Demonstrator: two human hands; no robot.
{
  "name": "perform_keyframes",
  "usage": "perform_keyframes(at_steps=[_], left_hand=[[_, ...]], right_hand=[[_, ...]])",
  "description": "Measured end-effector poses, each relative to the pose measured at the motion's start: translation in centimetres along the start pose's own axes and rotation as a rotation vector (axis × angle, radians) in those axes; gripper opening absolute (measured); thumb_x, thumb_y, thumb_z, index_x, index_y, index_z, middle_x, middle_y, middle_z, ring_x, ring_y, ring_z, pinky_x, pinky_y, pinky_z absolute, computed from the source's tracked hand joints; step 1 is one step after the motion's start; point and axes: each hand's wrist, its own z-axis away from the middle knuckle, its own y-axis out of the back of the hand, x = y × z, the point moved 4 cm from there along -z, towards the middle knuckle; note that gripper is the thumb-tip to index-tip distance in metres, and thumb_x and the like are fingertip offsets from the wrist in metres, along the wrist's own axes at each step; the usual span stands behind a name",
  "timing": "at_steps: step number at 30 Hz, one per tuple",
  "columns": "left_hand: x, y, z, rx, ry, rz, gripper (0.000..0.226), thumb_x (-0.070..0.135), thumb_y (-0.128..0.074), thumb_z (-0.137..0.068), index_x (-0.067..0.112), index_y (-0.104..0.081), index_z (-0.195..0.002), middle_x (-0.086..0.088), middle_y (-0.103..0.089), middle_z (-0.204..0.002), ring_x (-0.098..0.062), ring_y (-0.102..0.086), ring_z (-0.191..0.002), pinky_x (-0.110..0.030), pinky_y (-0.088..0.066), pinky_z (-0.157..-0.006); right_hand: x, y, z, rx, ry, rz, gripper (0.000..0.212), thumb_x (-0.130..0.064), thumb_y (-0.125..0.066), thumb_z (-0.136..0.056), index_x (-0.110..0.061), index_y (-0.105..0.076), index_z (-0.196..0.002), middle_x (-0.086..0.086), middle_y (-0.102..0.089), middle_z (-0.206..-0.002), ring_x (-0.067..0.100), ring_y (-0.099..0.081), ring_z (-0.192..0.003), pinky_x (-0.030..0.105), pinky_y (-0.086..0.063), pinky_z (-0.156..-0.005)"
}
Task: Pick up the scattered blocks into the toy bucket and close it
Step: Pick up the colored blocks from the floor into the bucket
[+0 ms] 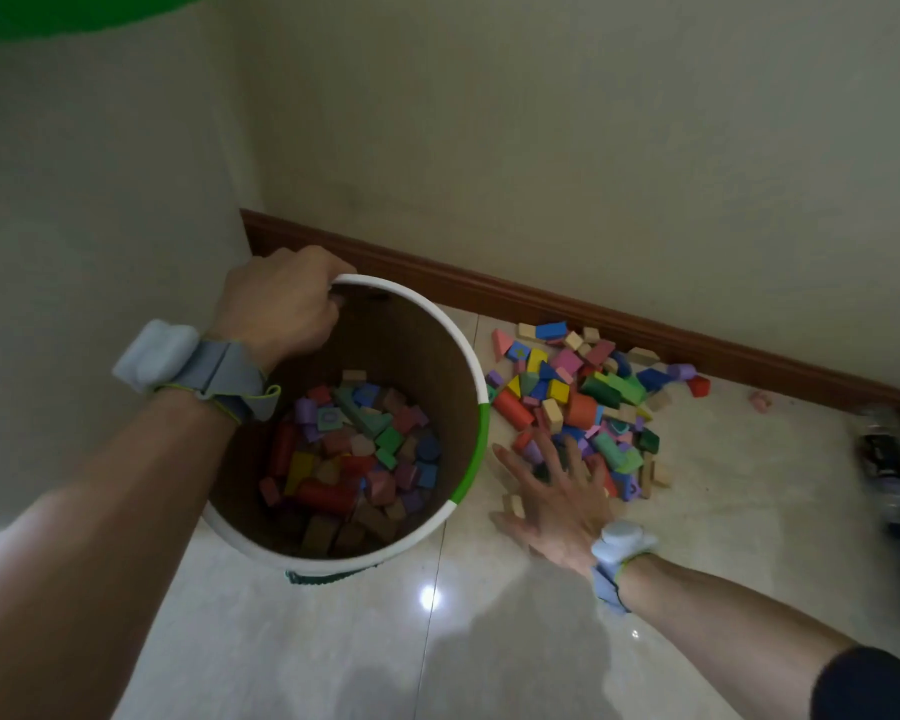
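— Where's the toy bucket?
— On the floor, part full, left hand gripping its far rim.
— And the right hand?
— Fingers spread flat on the scattered blocks just beside the bucket, by the wall.

Scattered blocks lie right of the bucket, along the baseboard.

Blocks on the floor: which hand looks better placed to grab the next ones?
The right hand. Its spread fingers already reach the near edge of the block pile. The left hand grips the toy bucket by its far rim, steadying it.
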Motion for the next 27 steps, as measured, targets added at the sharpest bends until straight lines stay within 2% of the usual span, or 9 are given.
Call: perform_keyframes(at_steps=[1,3,7,9,14,20,27], left_hand=[[0.0,0.0,0.0,-0.003,0.004,-0.004,0.036,0.029,-0.055,-0.088,0.039,-0.056,-0.123,-0.011,-0.063,-0.113,-0.037,-0.057,-0.101,-0.043,-0.047,-0.083],[0.0,-0.1,-0.1,-0.009,0.009,-0.017,0.037,0.030,-0.054,-0.088,0.040,-0.055,-0.123,-0.011,-0.062,-0.114,-0.037,-0.057,-0.101,-0.041,-0.046,-0.082],[0.3,-0.2,-0.3,-0.022,0.005,-0.047,0.034,0.031,-0.053,-0.089,0.038,-0.056,-0.122,-0.011,-0.061,-0.112,-0.036,-0.057,-0.100,-0.040,-0.044,-0.079],[0.5,-0.2,-0.5,-0.019,0.000,-0.064,0.033,0.031,-0.053,-0.089,0.039,-0.056,-0.121,-0.011,-0.062,-0.112,-0.037,-0.057,-0.101,-0.039,-0.043,-0.078],[1.1,-0.1,-0.9,-0.020,-0.025,-0.062,0.034,0.030,-0.055,-0.087,0.040,-0.058,-0.120,-0.010,-0.063,-0.111,-0.037,-0.058,-0.101,-0.039,-0.043,-0.077],[1.8,-0.2,-1.6,-0.020,-0.059,-0.066,0.033,0.030,-0.055,-0.087,0.041,-0.058,-0.119,-0.012,-0.061,-0.110,-0.038,-0.057,-0.101,-0.039,-0.042,-0.077],[2.8,-0.4,-2.4,0.004,-0.117,-0.083,0.032,0.031,-0.055,-0.086,0.040,-0.059,-0.116,-0.010,-0.063,-0.106,-0.038,-0.059,-0.094,-0.037,-0.039,-0.070]], right_hand=[[0.4,-0.3,-0.1,0.011,-0.042,0.012,0.084,-0.091,-0.027,-0.080,-0.056,-0.006,-0.153,0.007,-0.025,-0.161,0.051,-0.041,-0.131,0.067,-0.034,-0.092],[0.9,-0.5,-0.4,0.048,-0.084,0.022,0.082,-0.089,-0.028,-0.082,-0.054,-0.011,-0.154,0.007,-0.029,-0.161,0.052,-0.047,-0.122,0.061,-0.038,-0.086],[0.9,-0.6,-1.8,0.136,-0.097,0.011,0.079,-0.083,-0.030,-0.085,-0.051,-0.014,-0.155,0.006,-0.018,-0.165,0.047,-0.036,-0.127,0.060,-0.036,-0.090],[0.5,-0.5,-2.7,0.148,-0.129,-0.002,0.076,-0.081,-0.032,-0.086,-0.050,-0.016,-0.154,0.005,-0.019,-0.163,0.046,-0.033,-0.131,0.062,-0.034,-0.094],[0.2,-0.5,-4.3,0.137,-0.158,-0.024,0.067,-0.077,-0.031,-0.088,-0.049,-0.025,-0.149,0.004,-0.019,-0.161,0.043,-0.031,-0.132,0.060,-0.039,-0.092],[0.1,-0.7,-4.2,0.184,-0.151,-0.012,0.053,-0.065,-0.037,-0.093,-0.040,-0.042,-0.139,0.005,-0.026,-0.158,0.042,-0.035,-0.128,0.053,-0.050,-0.080],[0.0,-0.6,-3.8,0.225,-0.108,0.019,0.042,-0.053,-0.046,-0.095,-0.029,-0.054,-0.128,0.013,-0.042,-0.144,0.038,-0.045,-0.113,0.047,-0.046,-0.075]])
